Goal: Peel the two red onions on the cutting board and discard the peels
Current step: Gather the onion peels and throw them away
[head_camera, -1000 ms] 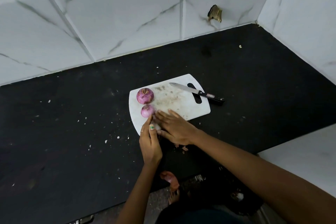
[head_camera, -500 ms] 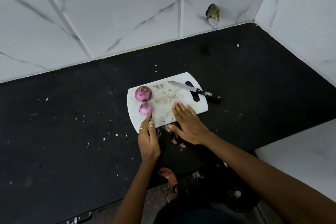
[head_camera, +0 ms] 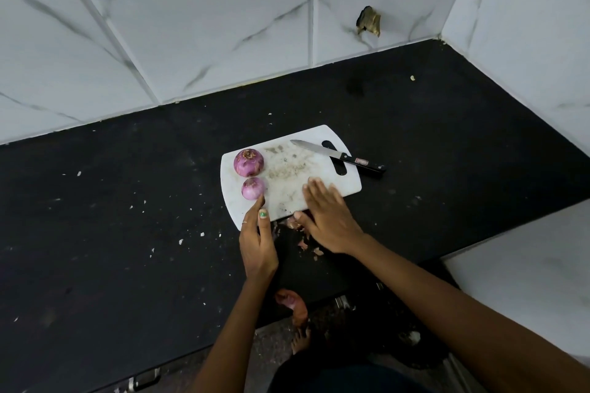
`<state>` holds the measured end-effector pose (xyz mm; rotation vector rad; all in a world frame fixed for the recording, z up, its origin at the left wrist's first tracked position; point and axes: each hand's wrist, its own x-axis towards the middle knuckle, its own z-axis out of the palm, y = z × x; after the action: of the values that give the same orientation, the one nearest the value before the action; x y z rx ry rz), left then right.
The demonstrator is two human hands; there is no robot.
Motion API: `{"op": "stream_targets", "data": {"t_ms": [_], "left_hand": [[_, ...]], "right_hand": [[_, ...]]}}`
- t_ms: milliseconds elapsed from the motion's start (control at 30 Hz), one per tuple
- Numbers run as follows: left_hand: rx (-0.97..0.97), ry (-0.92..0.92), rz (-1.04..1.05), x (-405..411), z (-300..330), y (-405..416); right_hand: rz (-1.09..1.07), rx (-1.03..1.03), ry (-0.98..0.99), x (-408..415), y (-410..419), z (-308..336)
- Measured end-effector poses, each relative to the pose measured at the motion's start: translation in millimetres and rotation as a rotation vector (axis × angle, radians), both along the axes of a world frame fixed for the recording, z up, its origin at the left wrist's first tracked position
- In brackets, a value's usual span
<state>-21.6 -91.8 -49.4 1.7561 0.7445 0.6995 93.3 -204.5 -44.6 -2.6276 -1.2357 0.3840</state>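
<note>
Two peeled red onions lie on the left side of the white cutting board (head_camera: 322, 188): a larger onion (head_camera: 249, 162) behind and a smaller onion (head_camera: 253, 188) in front. My left hand (head_camera: 258, 239) rests at the board's near edge, its fingertips touching the board just below the smaller onion. Flat on the board's near right part lies my right hand (head_camera: 325, 217), fingers straight, thumb by the edge. Loose pinkish peels (head_camera: 298, 226) lie on the black counter between the two hands, just off the board.
A black-handled knife (head_camera: 338, 156) lies across the board's far right corner. The black counter (head_camera: 127, 233) carries scattered white crumbs. Tiled walls stand behind and to the right. Below the counter's near edge, a dark bin (head_camera: 367, 322) with peel scraps and a bare foot show.
My right hand slid from beside the smaller onion to the right across the board, and peels now lie off the board's near edge. The left hand stayed put.
</note>
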Motion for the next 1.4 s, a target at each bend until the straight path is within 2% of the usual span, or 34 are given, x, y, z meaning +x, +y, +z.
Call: {"op": "stream_targets", "data": {"t_ms": [100,200,267,333,467,567,967,1100,1200,1300,1400], "left_hand": [[0.005,0.010,-0.003,-1,1,0],[0.027,0.015,-0.015,-3,3,0],[0.052,0.063,-0.023,-4,4,2],[0.113,0.145,-0.039,-5,2,7],[0.298,0.256,-0.082,-10,-5,14],[0.388,0.294,-0.089,-10,-9,19],[0.448,0.305,-0.106,8,-8,38],[0.348,0.253,-0.058,-2,0,27],[0.172,0.153,-0.007,-20,2,14],[0.010,0.049,0.025,-36,0,1],[-0.050,0.026,0.021,-42,-2,-6]], "right_hand": [[0.145,0.106,0.120,-16,-1,5],[0.069,0.385,0.267,-21,-8,13],[-0.052,0.586,0.146,-20,-12,16],[-0.135,0.637,-0.010,-14,-15,14],[-0.178,0.464,-0.185,3,-21,1],[-0.151,0.423,-0.241,9,-23,-4],[-0.175,0.403,-0.180,31,-4,-1],[-0.462,0.481,-0.114,17,-16,-4],[-0.591,0.268,0.012,-1,-28,-6],[-0.426,0.089,0.032,-24,-27,-11],[-0.206,0.084,0.105,-46,-15,-9]]}}
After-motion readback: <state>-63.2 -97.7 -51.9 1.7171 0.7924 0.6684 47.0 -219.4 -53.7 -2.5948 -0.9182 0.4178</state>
